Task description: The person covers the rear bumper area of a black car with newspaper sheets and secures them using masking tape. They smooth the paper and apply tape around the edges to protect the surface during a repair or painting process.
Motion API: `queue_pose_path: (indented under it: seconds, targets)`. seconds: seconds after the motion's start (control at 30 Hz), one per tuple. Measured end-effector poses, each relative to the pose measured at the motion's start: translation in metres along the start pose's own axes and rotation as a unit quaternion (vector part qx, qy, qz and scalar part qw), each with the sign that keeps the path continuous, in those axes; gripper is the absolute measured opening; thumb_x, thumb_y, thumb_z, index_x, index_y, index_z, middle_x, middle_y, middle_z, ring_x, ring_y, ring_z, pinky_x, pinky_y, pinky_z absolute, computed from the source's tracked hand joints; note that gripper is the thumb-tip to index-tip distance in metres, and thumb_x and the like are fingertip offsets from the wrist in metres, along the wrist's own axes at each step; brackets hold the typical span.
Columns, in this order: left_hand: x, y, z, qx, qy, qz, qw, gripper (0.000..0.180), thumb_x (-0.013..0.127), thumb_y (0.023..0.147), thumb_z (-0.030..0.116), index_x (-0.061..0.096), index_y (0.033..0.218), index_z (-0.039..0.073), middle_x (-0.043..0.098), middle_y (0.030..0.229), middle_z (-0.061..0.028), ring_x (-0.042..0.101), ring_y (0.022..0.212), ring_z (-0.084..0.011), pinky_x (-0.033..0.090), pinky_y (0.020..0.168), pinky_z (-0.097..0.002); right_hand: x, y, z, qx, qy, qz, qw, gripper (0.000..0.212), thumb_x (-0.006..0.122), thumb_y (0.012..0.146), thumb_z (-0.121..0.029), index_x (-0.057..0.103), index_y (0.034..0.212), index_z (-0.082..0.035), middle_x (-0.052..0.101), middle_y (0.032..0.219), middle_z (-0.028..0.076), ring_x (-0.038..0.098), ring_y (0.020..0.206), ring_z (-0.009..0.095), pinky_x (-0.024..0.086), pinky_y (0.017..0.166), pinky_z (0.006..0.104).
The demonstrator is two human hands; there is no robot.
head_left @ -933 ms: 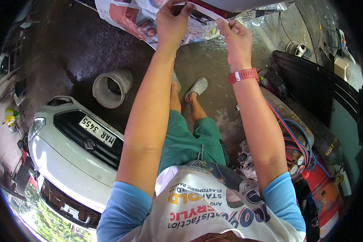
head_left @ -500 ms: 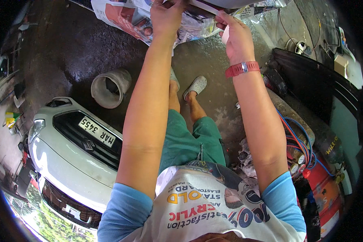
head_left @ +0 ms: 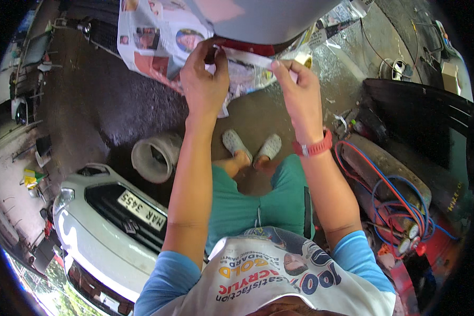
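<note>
My left hand (head_left: 204, 81) and my right hand (head_left: 295, 87) are both raised in front of me, pinching a strip of pale masking tape (head_left: 247, 58) stretched between them. The strip lies along the lower red edge of a grey car body panel (head_left: 258, 21) at the top of the view. Sheets of newspaper (head_left: 158, 39) hang over the panel to the left of my left hand. A roll of tape (head_left: 302, 57) shows just beyond my right fingers. A red band (head_left: 313, 149) sits on my right wrist.
A white car front (head_left: 108, 221) stands at lower left. A pale bucket (head_left: 155, 157) sits on the wet concrete floor by my feet. To the right lie a gas cylinder (head_left: 389, 168) with red and blue hoses (head_left: 400, 210) and a black car part (head_left: 421, 116).
Both hands have come lower and nearer in the view, and the grey panel now fills more of the top. The tape strip is now stretched out between the two hands.
</note>
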State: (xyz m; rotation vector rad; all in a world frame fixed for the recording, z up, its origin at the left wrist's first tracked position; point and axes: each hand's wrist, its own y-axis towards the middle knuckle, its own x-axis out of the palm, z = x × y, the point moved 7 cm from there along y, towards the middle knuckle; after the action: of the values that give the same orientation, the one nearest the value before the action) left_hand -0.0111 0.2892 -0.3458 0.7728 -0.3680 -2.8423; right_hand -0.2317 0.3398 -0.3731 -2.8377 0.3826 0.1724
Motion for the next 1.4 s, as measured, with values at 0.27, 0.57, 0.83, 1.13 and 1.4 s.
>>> queue_pose_path:
  seconds: [0.27,0.57,0.83,1.13,1.4]
  targets:
    - [0.015,-0.006,0.017,0.077,0.095,-0.048,0.991,0.03,0.07,0.094,0.002,0.075,0.122,0.009,0.074,0.092,-0.0166,0.073,0.085,-0.0371,0.057,0.08,-0.0495,-0.004,0.006,0.026,-0.165,0.152,0.028,0.974,0.011,0.076,0.109,-0.013,0.075,0.103,-0.003,0.065,0.1,-0.004,0.055,0.09,0.004,0.046,0.08,0.0239]
    - [0.054,-0.063,0.019,0.231,-0.04,0.016,0.972,0.029,0.075,0.1,0.002,0.076,0.129,0.005,0.079,0.104,-0.0121,0.076,0.092,-0.0213,0.059,0.087,-0.0364,-0.033,0.014,0.059,-0.306,0.204,0.054,0.928,0.011,0.074,0.111,-0.012,0.074,0.105,-0.002,0.066,0.101,-0.005,0.054,0.092,0.003,0.044,0.083,0.0223]
    - [0.016,-0.056,-0.063,0.077,-0.214,0.096,0.969,0.04,0.083,0.099,0.004,0.076,0.138,0.0,0.079,0.096,-0.0046,0.07,0.086,-0.0081,0.057,0.081,-0.027,-0.006,-0.014,0.04,-0.496,-0.139,0.105,0.851,0.015,0.088,0.094,-0.013,0.078,0.095,-0.002,0.072,0.098,0.012,0.065,0.094,0.03,0.05,0.087,0.0409]
    - [0.019,-0.016,-0.083,0.116,-0.224,0.127,0.959,0.014,0.085,0.098,0.009,0.08,0.102,-0.003,0.078,0.087,-0.0035,0.067,0.079,-0.0085,0.053,0.074,-0.027,0.016,-0.019,0.007,-0.597,-0.24,0.192,0.741,0.012,0.089,0.09,-0.015,0.081,0.093,-0.006,0.073,0.096,0.013,0.067,0.095,0.039,0.053,0.087,0.0496]
    - [0.015,0.024,-0.087,0.155,-0.205,0.043,0.965,0.036,0.091,0.095,0.02,0.074,0.118,-0.002,0.077,0.104,-0.0052,0.066,0.088,-0.013,0.054,0.081,-0.0302,0.015,-0.001,-0.002,-0.593,-0.274,0.228,0.722,0.024,0.088,0.094,-0.028,0.077,0.086,-0.008,0.07,0.083,0.015,0.068,0.082,0.039,0.052,0.076,0.0487]
